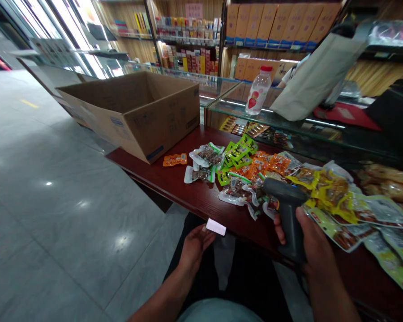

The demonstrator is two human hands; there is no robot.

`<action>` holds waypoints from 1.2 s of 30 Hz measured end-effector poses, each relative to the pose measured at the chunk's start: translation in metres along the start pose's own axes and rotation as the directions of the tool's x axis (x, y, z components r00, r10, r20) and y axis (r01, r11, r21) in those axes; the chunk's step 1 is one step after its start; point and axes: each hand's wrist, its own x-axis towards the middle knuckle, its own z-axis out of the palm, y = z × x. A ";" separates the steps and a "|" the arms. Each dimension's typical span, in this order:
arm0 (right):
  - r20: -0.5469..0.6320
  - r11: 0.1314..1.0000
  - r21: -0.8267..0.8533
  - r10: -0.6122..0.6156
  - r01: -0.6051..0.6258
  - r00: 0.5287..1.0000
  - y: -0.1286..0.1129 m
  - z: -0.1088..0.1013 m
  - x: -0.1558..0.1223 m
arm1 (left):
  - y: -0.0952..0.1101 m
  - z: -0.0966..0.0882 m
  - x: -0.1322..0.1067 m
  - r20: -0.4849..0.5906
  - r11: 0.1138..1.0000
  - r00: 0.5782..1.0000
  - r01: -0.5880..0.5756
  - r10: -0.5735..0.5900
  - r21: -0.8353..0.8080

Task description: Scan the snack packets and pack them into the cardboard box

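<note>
My right hand [317, 243] is wrapped round the grip of a dark barcode scanner [289, 210], its head tilted toward the snack packs on the table. In my left hand [196, 246], held low at the table's front edge, a small flat block with a bright white face [216, 226] is pinched; its kind is unclear. Beyond the hands lie clear vacuum packs of dark snacks [208, 156], green sachets [240, 152] and orange sachets [260, 165]. One orange sachet [175, 159] lies apart at the left. Yellow packs [332, 190] are heaped right of the scanner.
A large open cardboard box [164, 120] stands at the table's left end. Behind the dark red table [154, 181] runs a glass counter [218, 100] bearing a red-capped bottle [258, 91] and a pale bag [322, 76]. Large flat packs [342, 232] lie at the right.
</note>
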 end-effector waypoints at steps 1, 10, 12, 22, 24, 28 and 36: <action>0.002 1.000 0.001 -0.002 0.002 1.000 0.000 0.000 0.000 | 0.000 0.000 0.000 0.001 1.000 1.000 0.001 -0.001 -0.002; 0.011 1.000 0.015 0.017 -0.017 1.000 0.004 -0.005 0.006 | 0.004 -0.009 -0.001 0.019 0.999 0.999 0.027 -0.028 0.043; 0.008 0.999 0.026 0.022 -0.022 1.000 0.004 -0.005 0.003 | 0.007 -0.018 -0.006 -0.037 0.994 0.998 -0.056 0.060 0.093; -0.026 0.998 -0.045 -0.055 0.053 0.998 -0.016 0.002 -0.013 | 0.131 -0.008 -0.020 0.185 0.264 0.464 -0.739 0.866 0.620; -0.024 0.995 -0.075 -0.071 0.069 0.997 -0.020 0.004 -0.012 | 0.168 0.004 0.000 0.278 0.054 0.336 -0.719 0.900 0.693; -0.003 0.991 -0.115 -0.070 0.069 0.998 -0.022 0.008 -0.011 | 0.215 0.020 0.046 0.388 -0.150 0.290 -0.600 0.875 0.786; 0.131 0.997 -0.072 -0.025 0.034 0.991 -0.008 0.013 0.005 | 0.216 0.027 0.071 0.368 -0.179 0.349 -0.470 0.862 0.864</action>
